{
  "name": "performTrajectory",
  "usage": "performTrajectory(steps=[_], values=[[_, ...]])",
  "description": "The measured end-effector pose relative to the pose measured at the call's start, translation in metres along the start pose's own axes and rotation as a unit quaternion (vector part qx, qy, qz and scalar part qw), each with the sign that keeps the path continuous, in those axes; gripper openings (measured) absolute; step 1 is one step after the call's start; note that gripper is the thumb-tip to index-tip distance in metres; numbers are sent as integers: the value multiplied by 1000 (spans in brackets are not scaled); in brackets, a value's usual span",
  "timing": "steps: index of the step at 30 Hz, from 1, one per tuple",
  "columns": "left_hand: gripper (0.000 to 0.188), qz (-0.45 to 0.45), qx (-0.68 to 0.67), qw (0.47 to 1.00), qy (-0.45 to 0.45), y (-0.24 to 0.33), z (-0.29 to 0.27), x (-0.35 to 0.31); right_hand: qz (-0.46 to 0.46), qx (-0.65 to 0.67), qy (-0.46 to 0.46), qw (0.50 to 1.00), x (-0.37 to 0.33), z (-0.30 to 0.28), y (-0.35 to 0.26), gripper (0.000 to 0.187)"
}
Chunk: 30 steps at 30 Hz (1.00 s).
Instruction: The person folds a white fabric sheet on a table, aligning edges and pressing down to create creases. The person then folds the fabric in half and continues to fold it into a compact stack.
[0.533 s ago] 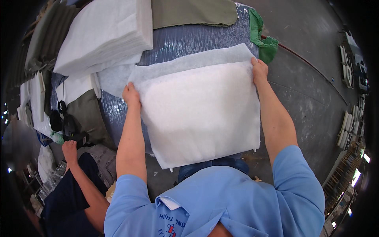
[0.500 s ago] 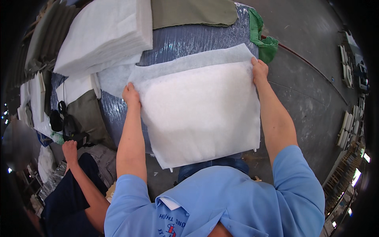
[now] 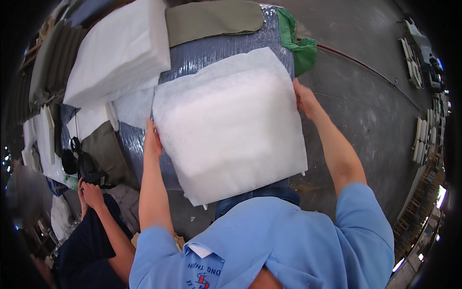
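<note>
A white sheet of fluffy batting (image 3: pixel 226 130) lies in front of me, draped over a thick, block-like shape that it mostly hides. My left hand (image 3: pixel 153 140) is at the sheet's left edge, thumb up and fingers along the side, partly hidden. At the right edge, my right hand (image 3: pixel 305 99) has its thumb and fingers apart, beside the batting and not pinching it. Beneath is a blue surface wrapped in clear plastic film (image 3: pixel 216 54). Another thin white sheet (image 3: pixel 136 107) lies by my left hand.
A thick stack of white batting (image 3: pixel 115 53) stands at the back left, beside an olive fabric piece (image 3: pixel 216 20). Green cloth (image 3: pixel 301 50) hangs at the far right corner. At the left, a co-worker's hands (image 3: pixel 91 195) are near black straps (image 3: pixel 85 161). Grey floor (image 3: pixel 356 111) extends rightward.
Both my hands have let go of the batting's upper corners and moved down along its sides. The sheet's far edge lies lower over the shape. The co-worker's hands have shifted slightly.
</note>
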<state>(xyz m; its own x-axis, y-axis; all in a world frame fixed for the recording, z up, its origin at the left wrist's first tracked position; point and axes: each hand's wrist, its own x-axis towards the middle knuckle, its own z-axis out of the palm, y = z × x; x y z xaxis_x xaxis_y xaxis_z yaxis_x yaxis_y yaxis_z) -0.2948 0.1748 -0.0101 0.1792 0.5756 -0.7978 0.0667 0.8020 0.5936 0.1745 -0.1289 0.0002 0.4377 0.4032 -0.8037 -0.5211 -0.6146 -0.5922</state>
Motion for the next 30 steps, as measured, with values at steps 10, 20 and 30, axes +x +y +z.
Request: performTrajectory(steps=[10, 20, 30], values=[[40, 203, 145, 951, 185, -60, -8, -5, -229, -120, 236, 937, -22, 9, 95, 35], [58, 94, 137, 981, 97, -114, -30, -108, -107, -95, 75, 987, -93, -31, 140, 44], [43, 289, 261, 893, 227, -186, -48, -148, -270, -173, 246, 915, -112, -26, 187, 31]])
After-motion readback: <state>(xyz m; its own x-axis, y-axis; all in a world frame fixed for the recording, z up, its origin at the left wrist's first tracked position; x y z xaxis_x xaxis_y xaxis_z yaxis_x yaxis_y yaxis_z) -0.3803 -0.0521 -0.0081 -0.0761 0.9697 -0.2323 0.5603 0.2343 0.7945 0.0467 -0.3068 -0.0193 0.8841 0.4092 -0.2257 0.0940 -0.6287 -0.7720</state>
